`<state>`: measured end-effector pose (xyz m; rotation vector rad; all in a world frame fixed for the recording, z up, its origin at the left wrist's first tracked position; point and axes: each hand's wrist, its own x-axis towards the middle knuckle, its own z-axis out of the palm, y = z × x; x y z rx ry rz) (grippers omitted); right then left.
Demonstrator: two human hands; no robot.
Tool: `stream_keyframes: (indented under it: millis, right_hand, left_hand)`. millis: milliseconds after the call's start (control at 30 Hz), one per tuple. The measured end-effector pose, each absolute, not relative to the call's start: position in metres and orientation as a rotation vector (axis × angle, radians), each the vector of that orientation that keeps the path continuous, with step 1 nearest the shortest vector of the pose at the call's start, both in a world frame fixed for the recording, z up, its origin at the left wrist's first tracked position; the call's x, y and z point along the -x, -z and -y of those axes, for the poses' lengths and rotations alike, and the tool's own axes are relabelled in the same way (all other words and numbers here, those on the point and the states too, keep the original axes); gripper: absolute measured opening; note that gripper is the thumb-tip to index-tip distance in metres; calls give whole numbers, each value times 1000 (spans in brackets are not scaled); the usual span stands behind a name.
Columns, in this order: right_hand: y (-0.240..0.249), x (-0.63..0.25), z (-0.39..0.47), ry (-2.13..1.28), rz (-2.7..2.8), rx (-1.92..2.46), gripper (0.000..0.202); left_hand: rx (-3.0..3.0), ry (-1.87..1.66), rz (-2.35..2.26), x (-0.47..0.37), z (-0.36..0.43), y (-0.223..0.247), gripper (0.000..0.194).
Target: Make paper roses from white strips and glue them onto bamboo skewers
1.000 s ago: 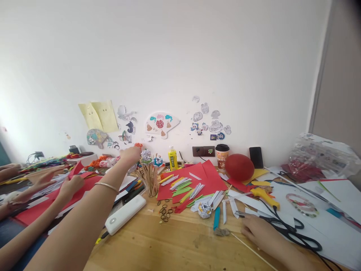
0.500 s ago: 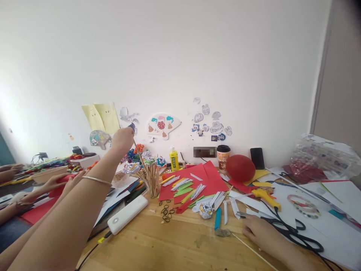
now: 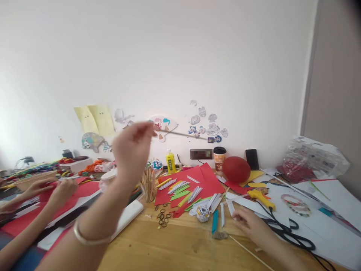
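Observation:
My left hand (image 3: 135,150), raised above the table and wearing a bangle, is closed on one end of a thin stick (image 3: 182,133). The stick points right, nearly level, in front of the wall. Below the wrist stands a bundle of wooden sticks (image 3: 148,184). Low on the right, my right hand (image 3: 249,224) rests near the tabletop with its fingers loosely curled and apart. Its fingertips are close to a white folded paper strip (image 3: 230,207); whether they touch it I cannot tell. A white paper flower (image 3: 202,213) and a teal strip (image 3: 214,222) lie left of that hand.
Scissors (image 3: 293,235) and a yellow glue gun (image 3: 262,198) lie on the right. Behind are a red balloon (image 3: 236,169), a lidded cup (image 3: 219,158) and a yellow bottle (image 3: 170,162). Another person's hands (image 3: 60,194) work at the left. Rubber rings (image 3: 163,216) lie in front.
My left hand has moved right and toward me from above the bundle, and the stick has swung from downward to nearly level. My right hand's fingers have loosened slightly. The view has shifted a little.

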<state>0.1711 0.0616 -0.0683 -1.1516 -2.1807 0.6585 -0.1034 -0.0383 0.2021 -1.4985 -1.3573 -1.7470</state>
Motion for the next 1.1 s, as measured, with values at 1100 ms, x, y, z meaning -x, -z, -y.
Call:
stream_keyframes:
  millis: [1100]
  right_hand:
    - [68, -138, -35, -226, 2226, 539, 18]
  left_hand:
    - [2369, 1602, 1776, 76, -49, 56, 44]
